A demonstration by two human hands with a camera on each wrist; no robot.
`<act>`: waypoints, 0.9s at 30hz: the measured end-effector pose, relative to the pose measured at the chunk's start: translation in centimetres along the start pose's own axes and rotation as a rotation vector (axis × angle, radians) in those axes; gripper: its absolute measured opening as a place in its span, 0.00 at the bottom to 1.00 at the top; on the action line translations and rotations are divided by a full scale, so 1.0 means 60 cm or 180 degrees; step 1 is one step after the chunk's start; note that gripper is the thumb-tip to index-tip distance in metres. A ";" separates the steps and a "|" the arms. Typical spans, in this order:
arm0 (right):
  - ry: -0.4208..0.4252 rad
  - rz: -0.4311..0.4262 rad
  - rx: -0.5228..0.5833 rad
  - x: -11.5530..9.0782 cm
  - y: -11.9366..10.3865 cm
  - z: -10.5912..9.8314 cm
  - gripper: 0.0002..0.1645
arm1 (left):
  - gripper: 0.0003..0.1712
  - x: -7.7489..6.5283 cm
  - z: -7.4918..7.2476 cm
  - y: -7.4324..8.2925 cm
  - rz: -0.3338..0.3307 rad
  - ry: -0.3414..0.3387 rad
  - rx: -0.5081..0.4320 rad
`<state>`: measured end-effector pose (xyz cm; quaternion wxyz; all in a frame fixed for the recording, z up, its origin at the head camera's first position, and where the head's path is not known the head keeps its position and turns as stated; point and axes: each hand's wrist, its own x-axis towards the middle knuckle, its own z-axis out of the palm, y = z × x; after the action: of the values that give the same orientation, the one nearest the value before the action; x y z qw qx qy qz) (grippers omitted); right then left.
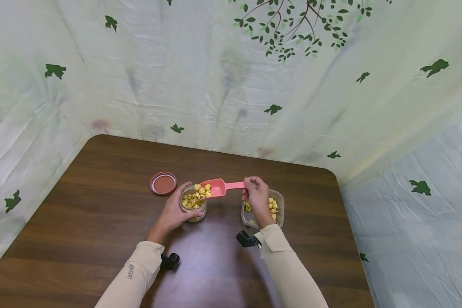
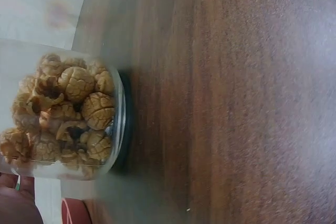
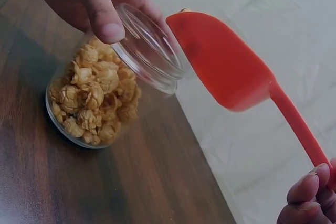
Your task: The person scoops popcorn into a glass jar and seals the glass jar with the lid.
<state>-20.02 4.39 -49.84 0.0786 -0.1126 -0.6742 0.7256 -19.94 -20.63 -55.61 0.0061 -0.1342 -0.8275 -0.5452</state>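
Observation:
My left hand (image 1: 174,211) grips a clear jar (image 3: 147,51) near its rim, thumb on one side and fingers on the other. Caramel popcorn (image 3: 94,98) fills the jar's lower part, also seen through its side in the left wrist view. In the right wrist view the jar leans, its mouth toward the scoop. My right hand (image 1: 257,196) pinches the handle of a pink-red scoop (image 1: 217,187). The scoop's front lies over the jar mouth in the head view, loaded with popcorn pieces (image 1: 203,191). From the right wrist, only the scoop's underside shows.
Below my right hand stands a clear plastic container (image 1: 282,205) with some popcorn. A red-brown jar lid (image 1: 163,184) lies on the brown wooden table (image 1: 100,205), left of the jar. A pale leaf-patterned cloth (image 1: 200,77) hangs behind the table.

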 end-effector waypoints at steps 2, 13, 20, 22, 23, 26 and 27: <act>-0.0017 -0.0002 -0.0017 -0.003 -0.001 0.001 0.12 | 0.57 -0.001 0.002 -0.003 -0.0019 0.0030 -0.0047; -0.0031 -0.0102 -0.0082 -0.009 -0.002 0.008 0.11 | 0.53 -0.006 0.010 -0.018 -0.0039 0.0137 -0.0220; -0.0064 -0.0157 -0.0165 -0.014 -0.007 0.013 0.13 | 0.52 -0.008 0.015 -0.022 -0.0021 0.0162 -0.0372; -0.0064 -0.0203 -0.0196 -0.015 -0.008 0.014 0.12 | 0.51 -0.010 0.013 -0.013 -0.0005 0.0167 -0.0378; -0.0065 -0.0224 -0.0214 -0.015 -0.009 0.015 0.12 | 0.51 -0.012 0.012 -0.005 0.0001 0.0169 -0.0384; -0.0061 -0.0285 -0.0263 -0.016 -0.010 0.017 0.10 | 0.50 -0.018 0.007 0.019 -0.0004 0.0151 -0.0381; -0.0061 -0.0307 -0.0286 -0.016 -0.011 0.017 0.10 | 0.49 -0.020 0.005 0.028 -0.0005 0.0139 -0.0362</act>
<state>-19.38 3.19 -49.05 0.1019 -0.0765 -0.7114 0.6911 -18.38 -20.03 -54.42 0.0161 -0.1217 -0.7950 -0.5941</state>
